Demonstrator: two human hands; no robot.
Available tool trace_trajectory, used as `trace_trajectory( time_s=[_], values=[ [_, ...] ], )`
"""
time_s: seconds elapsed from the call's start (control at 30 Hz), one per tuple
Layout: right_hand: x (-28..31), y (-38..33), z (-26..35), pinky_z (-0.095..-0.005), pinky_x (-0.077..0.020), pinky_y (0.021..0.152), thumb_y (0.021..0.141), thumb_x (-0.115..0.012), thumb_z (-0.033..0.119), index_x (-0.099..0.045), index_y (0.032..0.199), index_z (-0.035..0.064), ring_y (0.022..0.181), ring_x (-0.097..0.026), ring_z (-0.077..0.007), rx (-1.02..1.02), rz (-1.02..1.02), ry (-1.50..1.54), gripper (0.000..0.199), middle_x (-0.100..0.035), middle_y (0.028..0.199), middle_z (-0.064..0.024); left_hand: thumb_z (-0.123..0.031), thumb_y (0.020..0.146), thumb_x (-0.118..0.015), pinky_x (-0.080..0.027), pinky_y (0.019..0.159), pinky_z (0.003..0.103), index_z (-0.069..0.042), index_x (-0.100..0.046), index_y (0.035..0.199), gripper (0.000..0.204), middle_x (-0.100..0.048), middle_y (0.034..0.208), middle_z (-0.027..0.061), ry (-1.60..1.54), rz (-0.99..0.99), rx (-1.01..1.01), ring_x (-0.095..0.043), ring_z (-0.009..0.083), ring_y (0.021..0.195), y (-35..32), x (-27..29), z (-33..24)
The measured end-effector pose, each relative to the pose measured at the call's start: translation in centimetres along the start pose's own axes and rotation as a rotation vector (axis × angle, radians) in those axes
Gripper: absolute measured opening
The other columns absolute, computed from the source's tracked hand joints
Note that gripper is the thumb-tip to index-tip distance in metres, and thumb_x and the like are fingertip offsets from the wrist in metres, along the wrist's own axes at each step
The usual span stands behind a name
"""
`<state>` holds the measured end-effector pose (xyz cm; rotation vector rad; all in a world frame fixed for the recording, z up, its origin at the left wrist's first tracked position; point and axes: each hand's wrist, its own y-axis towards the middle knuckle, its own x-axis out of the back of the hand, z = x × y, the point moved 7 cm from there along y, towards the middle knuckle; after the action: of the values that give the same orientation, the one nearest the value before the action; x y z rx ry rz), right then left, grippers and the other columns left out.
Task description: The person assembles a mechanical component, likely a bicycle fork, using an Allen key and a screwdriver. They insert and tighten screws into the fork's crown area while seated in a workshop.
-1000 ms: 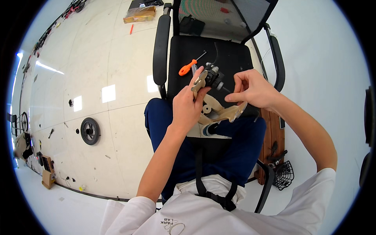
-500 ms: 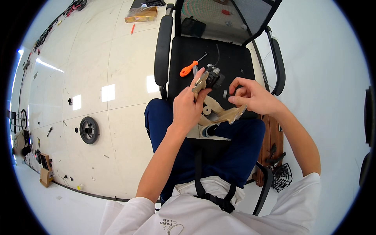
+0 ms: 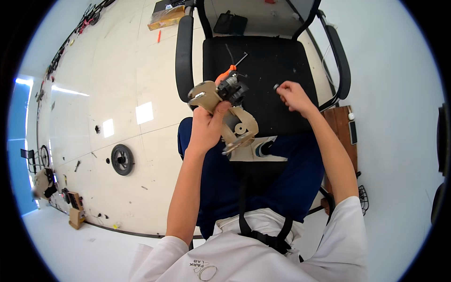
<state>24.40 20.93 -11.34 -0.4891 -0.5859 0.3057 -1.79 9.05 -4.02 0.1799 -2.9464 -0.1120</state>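
My left hand (image 3: 206, 129) grips a beige bracket-like frame part (image 3: 248, 124) with a curved arm and a round boss. Fixed to its upper end is a black and silver mechanism (image 3: 230, 89), blurred in places, with a thin cable. Over the right half of the black chair seat (image 3: 268, 58), my right hand (image 3: 295, 97) pinches a small grey metal piece (image 3: 276, 87), apart from the frame part. An orange-handled screwdriver (image 3: 225, 74) lies on the seat, partly hidden behind the mechanism.
Armrests flank the seat at left (image 3: 184, 61) and right (image 3: 339, 51). A small black wheel (image 3: 122, 160) lies on the tiled floor, with a cardboard box (image 3: 167, 18) farther off. At right stands a wooden bench (image 3: 340, 126), a wire basket (image 3: 363, 199) nearer me.
My left hand has carried the frame part left and turned it. My right hand has drawn away from it, farther out over the seat, still pinching the small piece.
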Motion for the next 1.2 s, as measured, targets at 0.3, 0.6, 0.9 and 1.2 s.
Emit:
trace_trajectory(
  time_s=[0.3, 0.6, 0.9, 1.2],
  values=[
    [6.8, 9.7, -6.7, -0.0388, -0.0524, 0.062, 0.100, -0.055, 0.026, -0.062, 0.107, 0.0021, 0.070, -0.068, -0.0271, -0.084, -0.200, -0.145, 0.026, -0.069, 0.086, -0.0157, -0.021, 0.105, -0.056, -0.046, 0.087, 0.027, 0.000, -0.052, 0.140, 0.041, -0.068, 0.107, 0.0030, -0.134, 0.018, -0.026, -0.056, 0.0104, 0.095, 2.6, -7.0, 1.9],
    [6.5, 11.8, -13.3, -0.0486, -0.0496, 0.096, 0.099, -0.056, 0.022, -0.062, 0.115, 0.0034, 0.112, -0.064, -0.0395, 0.027, -0.184, -0.304, 0.025, -0.068, 0.115, -0.0223, -0.023, 0.105, -0.055, -0.049, 0.092, 0.032, 0.003, -0.062, 0.123, 0.032, -0.073, 0.109, 0.0116, -0.178, 0.001, -0.068, -0.066, 0.0172, 0.102, 2.7, -11.1, 1.6],
    [4.0, 9.7, -10.1, -0.0431, -0.0573, 0.087, 0.089, -0.064, 0.006, -0.059, 0.112, -0.0024, 0.102, -0.069, -0.0389, 0.253, -0.190, -0.770, 0.025, -0.069, 0.110, -0.0241, -0.025, 0.104, -0.057, -0.050, 0.090, 0.033, 0.004, -0.064, 0.120, 0.034, -0.074, 0.107, 0.0122, -0.141, -0.029, -0.036, -0.066, 0.0171, 0.098, 2.3, -10.9, 1.7],
    [1.7, 10.5, -8.0, -0.0437, -0.0588, 0.076, 0.096, -0.052, 0.010, -0.055, 0.112, 0.0024, 0.088, -0.072, -0.0355, 0.452, -0.178, -0.953, 0.018, -0.072, 0.090, -0.0190, -0.024, 0.105, -0.057, -0.049, 0.092, 0.033, 0.004, -0.064, 0.121, 0.033, -0.073, 0.109, 0.0112, -0.153, -0.040, -0.069, -0.065, 0.0171, 0.099, 2.9, -10.0, 1.9]
  ],
)
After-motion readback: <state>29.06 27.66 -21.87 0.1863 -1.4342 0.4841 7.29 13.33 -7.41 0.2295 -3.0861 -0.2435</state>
